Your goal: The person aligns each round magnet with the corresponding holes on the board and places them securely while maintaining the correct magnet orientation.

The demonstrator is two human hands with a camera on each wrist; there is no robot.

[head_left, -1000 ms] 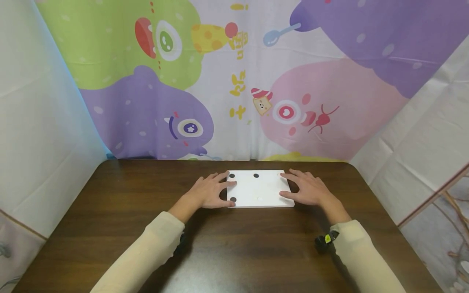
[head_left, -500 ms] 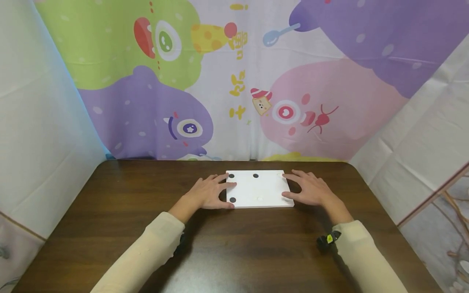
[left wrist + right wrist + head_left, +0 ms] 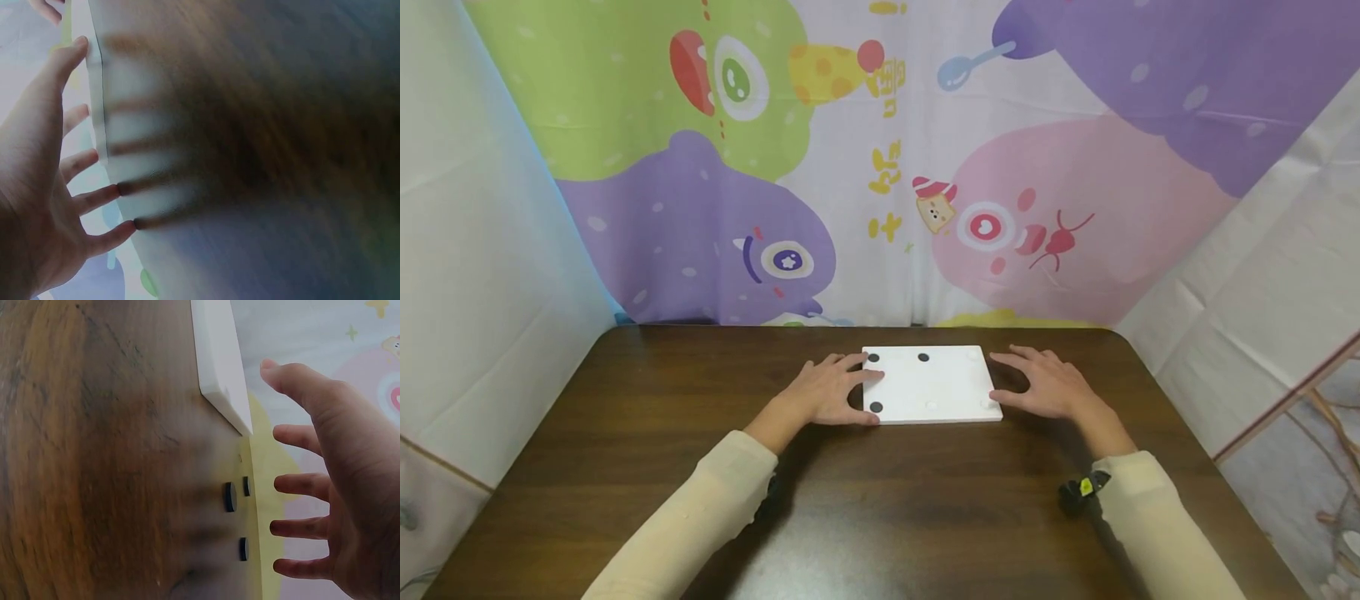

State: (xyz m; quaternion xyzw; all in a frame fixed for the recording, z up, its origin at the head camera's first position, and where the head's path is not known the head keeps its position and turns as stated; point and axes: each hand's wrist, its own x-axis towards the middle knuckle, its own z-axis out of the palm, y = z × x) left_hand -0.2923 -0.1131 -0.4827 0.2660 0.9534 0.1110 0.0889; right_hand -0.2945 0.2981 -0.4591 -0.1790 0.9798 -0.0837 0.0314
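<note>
A flat white board [image 3: 928, 383] lies near the table's far edge. Three round black spots [image 3: 923, 357] show along its left and far sides, and faint pale circles [image 3: 931, 405] mark its right part. My left hand [image 3: 831, 392] rests at the board's left end, fingers spread and fingertips on it. Off the right end, my right hand [image 3: 1041, 383] is spread, its thumb close to the board's edge; the right wrist view shows nothing held. In that view three small black discs [image 3: 230, 497] lie on the table past the board's end; the head view hides them behind the hand.
The brown wooden table [image 3: 880, 508] stretches from the board toward me. A cartoon-printed curtain [image 3: 880, 167] hangs behind the far edge, with white sheets [image 3: 497, 250] at both sides. A black device [image 3: 1082, 492] is strapped at the right sleeve.
My right hand has moved to the right, its fingertips coming off the board's right part. The left hand and the board stay about where they were.
</note>
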